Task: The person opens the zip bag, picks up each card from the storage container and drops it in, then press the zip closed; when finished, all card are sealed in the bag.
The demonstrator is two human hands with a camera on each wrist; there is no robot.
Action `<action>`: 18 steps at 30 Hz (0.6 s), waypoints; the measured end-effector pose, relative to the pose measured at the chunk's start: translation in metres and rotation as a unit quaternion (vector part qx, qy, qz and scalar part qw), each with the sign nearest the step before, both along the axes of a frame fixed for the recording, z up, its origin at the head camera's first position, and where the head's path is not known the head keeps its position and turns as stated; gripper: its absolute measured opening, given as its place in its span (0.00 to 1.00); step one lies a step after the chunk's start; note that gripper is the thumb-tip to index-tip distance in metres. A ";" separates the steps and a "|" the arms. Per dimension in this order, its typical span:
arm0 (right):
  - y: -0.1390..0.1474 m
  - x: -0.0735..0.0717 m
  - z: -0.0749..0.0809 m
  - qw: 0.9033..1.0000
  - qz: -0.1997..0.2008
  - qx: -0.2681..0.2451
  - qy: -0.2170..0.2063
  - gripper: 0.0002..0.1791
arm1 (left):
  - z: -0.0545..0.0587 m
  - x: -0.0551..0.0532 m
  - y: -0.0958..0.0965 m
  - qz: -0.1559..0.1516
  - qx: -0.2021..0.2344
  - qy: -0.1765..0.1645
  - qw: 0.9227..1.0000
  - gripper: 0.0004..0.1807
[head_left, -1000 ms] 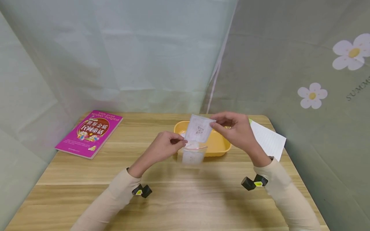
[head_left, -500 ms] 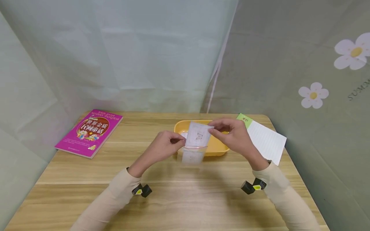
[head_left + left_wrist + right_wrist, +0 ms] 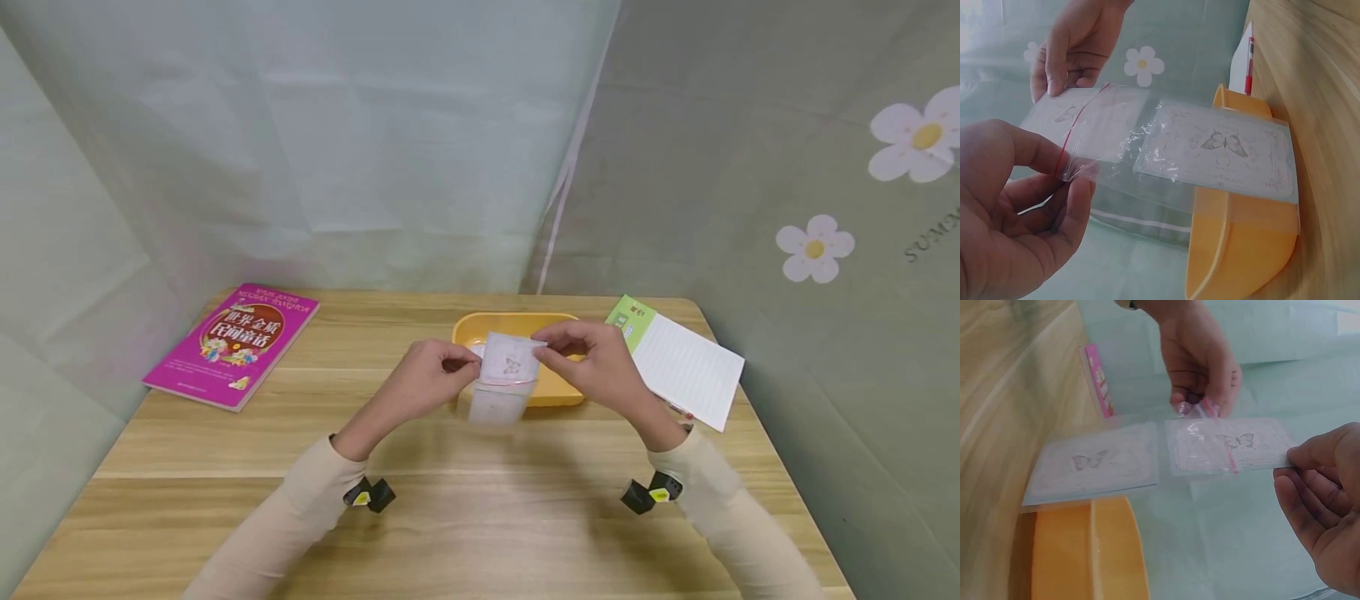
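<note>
My left hand [image 3: 435, 379] pinches the mouth of a clear zip bag [image 3: 1147, 119] by its red-lined edge. Inside the bag lies a pale card [image 3: 1222, 150] printed with a butterfly. A second butterfly card [image 3: 512, 357] is partly in the bag's mouth, and my right hand [image 3: 592, 362] pinches its outer corner between thumb and finger. In the right wrist view the red seal line [image 3: 1225, 440] crosses over this second card. Bag and cards hang above the near side of a yellow tray [image 3: 558, 392].
On the left of the wooden table [image 3: 480, 517] lies a magenta book [image 3: 232, 346]. At the right rests a lined notepad [image 3: 690, 367] with a green header, a red pen [image 3: 1249, 65] beside it. Fabric walls [image 3: 360, 167] enclose the table's back and sides.
My right hand has moved down and slightly left, sliding the second card deeper into the bag. The left hand stays nearly still. More of the notepad now shows.
</note>
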State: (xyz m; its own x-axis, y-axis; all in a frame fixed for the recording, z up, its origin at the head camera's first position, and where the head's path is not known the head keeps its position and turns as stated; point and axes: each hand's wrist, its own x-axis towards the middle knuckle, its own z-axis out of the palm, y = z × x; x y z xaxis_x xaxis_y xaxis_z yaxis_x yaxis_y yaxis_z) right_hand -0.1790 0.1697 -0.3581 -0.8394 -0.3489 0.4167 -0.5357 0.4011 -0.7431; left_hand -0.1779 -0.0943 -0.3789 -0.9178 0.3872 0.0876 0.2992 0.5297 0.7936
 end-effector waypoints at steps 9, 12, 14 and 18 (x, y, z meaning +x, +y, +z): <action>-0.003 0.000 -0.012 1.000 0.007 0.001 -0.009 0.05 | -0.001 0.000 -0.002 -0.003 0.010 0.013 1.000 0.09; -0.003 0.000 -0.016 1.000 0.011 0.003 -0.010 0.04 | 0.000 0.000 -0.002 -0.004 0.013 0.014 1.000 0.09; -0.004 0.000 -0.017 1.000 0.014 0.006 -0.012 0.04 | 0.000 0.000 -0.002 -0.005 0.015 0.014 1.000 0.09; -0.003 0.000 -0.019 1.000 0.018 0.013 -0.016 0.04 | 0.000 0.000 -0.001 -0.005 0.019 0.014 1.000 0.09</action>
State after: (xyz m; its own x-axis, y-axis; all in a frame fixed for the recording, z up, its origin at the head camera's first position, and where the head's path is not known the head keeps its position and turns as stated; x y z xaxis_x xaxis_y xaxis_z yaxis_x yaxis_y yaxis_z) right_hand -0.1786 0.1663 -0.3771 -0.8390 -0.3893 0.3801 -0.5261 0.4022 -0.7493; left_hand -0.1775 -0.0958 -0.3790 -0.9104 0.3930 0.1289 0.3279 0.4960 0.8040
